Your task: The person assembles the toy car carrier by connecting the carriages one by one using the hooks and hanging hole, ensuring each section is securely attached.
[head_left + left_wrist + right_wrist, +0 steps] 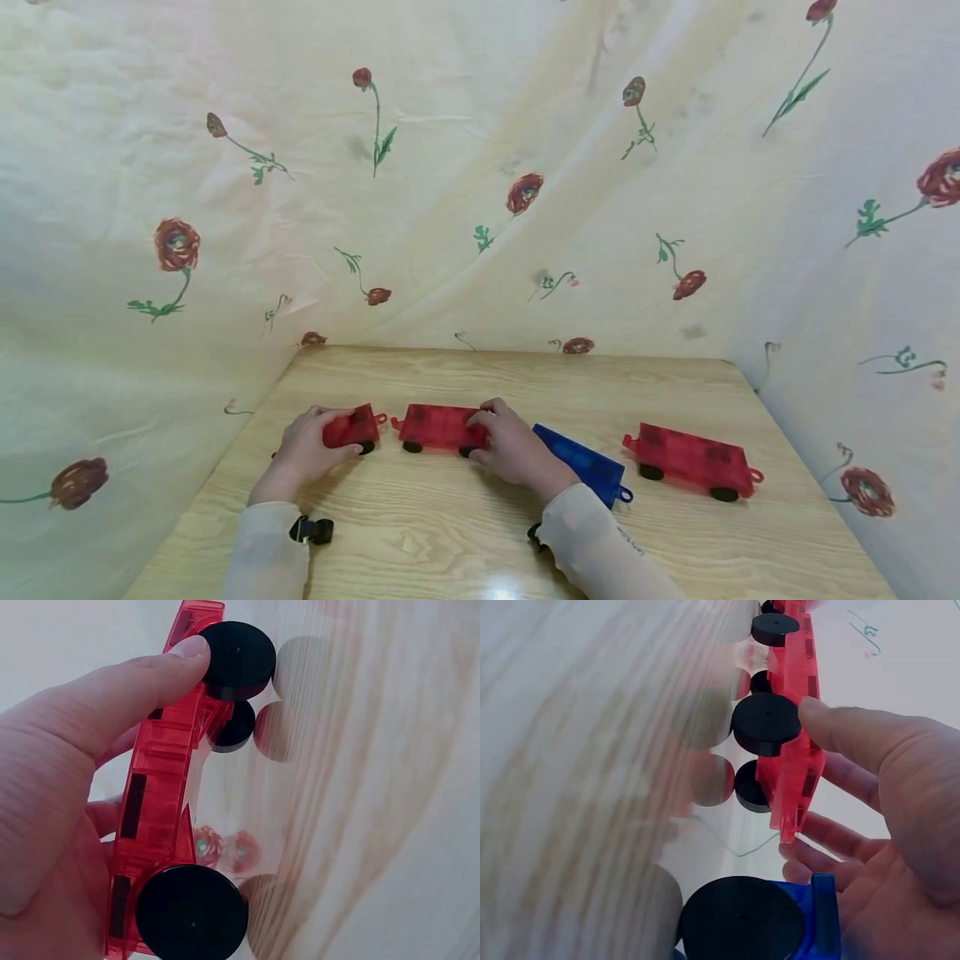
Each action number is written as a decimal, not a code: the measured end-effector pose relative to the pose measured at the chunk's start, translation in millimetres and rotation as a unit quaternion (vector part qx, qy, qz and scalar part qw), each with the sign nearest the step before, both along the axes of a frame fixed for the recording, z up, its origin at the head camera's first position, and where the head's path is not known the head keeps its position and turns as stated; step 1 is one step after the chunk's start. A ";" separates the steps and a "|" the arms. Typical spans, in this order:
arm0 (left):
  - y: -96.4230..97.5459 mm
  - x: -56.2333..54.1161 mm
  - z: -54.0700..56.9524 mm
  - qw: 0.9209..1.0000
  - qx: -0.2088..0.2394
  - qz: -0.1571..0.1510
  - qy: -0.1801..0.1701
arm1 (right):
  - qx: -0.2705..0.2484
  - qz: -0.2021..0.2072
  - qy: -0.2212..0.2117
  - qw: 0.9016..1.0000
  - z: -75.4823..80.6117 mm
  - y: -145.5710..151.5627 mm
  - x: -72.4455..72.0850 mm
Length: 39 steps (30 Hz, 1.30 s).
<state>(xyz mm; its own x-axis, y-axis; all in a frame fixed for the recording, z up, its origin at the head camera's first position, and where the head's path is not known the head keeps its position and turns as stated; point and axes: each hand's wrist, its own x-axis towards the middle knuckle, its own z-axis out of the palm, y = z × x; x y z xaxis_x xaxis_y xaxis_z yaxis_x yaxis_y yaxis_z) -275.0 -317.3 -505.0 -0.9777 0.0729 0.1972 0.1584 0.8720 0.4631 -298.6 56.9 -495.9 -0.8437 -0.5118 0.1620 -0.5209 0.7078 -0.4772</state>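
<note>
My left hand (302, 447) grips a translucent red toy train car (362, 427) with black wheels, covering its left part. In the left wrist view the thumb presses the side of this car (154, 761) beside a wheel. My right hand (517, 447) holds the right end of a second red car (435, 425) between thumb and fingers. The left car's ring coupler (382, 418) and the second car's hook (397, 423) face each other with a small gap. A blue car (588, 467) sits slantwise behind the right wrist, partly hidden by it; its wheel (742, 919) shows near the right palm.
A third red car (690, 461) stands at the right on the wooden table (420, 542), hook to the left and ring to the right. Flower-printed cloth (450, 167) hangs around the table's back and sides.
</note>
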 end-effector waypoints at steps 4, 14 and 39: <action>-2.2 -0.1 -1.7 1.000 0.015 0.004 0.003 | -0.008 -0.013 -0.010 1.000 -2.1 0.8 -1.4; -1.4 -2.6 0.0 0.998 0.065 0.011 0.011 | -0.005 -0.020 -0.014 1.000 -2.6 3.2 -2.0; 16.6 -4.3 -1.4 0.996 0.085 -0.021 -0.004 | -0.009 -0.031 -0.021 0.999 0.8 1.7 -1.5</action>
